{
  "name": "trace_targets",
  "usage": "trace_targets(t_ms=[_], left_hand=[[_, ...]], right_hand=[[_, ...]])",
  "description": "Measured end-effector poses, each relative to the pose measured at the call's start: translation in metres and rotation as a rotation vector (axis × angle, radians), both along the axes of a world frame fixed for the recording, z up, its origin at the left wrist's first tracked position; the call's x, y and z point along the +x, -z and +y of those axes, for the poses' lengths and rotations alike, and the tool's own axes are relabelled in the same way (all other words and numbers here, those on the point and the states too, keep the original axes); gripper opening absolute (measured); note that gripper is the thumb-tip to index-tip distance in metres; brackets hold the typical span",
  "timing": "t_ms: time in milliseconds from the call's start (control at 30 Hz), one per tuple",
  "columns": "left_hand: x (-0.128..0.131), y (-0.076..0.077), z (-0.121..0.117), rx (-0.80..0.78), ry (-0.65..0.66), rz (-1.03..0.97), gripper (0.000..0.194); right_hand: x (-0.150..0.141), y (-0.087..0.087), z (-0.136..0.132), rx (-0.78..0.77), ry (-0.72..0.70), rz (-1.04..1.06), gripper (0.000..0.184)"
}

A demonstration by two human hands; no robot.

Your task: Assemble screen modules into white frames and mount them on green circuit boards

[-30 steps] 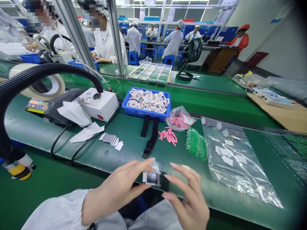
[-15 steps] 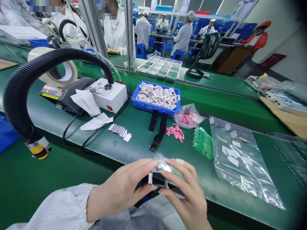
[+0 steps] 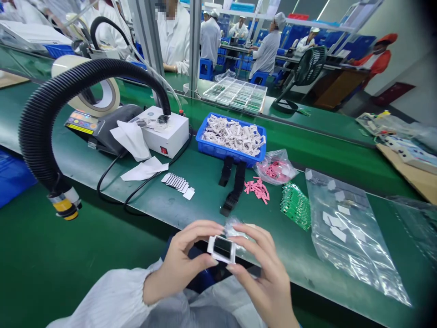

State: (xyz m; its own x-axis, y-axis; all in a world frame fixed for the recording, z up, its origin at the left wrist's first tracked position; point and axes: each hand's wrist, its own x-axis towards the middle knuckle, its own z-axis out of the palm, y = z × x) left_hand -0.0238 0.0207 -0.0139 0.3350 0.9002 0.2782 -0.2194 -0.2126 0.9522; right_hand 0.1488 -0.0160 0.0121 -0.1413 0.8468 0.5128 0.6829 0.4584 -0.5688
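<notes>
A small rectangular module (image 3: 218, 253), white-framed around a dark glossy window, sits tilted slightly, pinched at its edges between the left grip (image 3: 184, 248) and right grip (image 3: 257, 264) — a crumpled clear plastic wrap (image 3: 235, 229) bunched just behind it.

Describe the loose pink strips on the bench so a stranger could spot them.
Find the blue crate on the green workbench. Just below it, between the black straps and green circuit boards, lies a small scatter of pink strips. Unlike the pink pieces in the clear bag beside them, they lie loose.
</notes>
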Motion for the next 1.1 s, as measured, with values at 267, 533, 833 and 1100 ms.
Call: trace_targets(t_ms=[267, 533, 833, 1100], left_hand=[[-0.03, 0.022, 0.003, -0.548, -0.342, -0.465, 0.025], [-0.062, 0.034, 0.001, -0.937, -0.3, -0.648, 0.03], [-0.048, 0.023, 0.004, -0.906, 0.259, -0.644, 0.031], [-0.029, 0.012, -0.002, -0.943, 0.438, -0.577, 0.039]], right_hand=[[-0.06, 0.04, 0.067, -0.218, 0.059, 0.123, 0.031], [-0.085, 0.068, 0.112, -0.286, 0.142, -0.055, 0.021], [-0.038, 0.003, 0.053, -0.263, -0.267, 0.08, 0.02], [-0.02, -0.005, 0.026, -0.174, -0.329, 0.081, 0.016]])
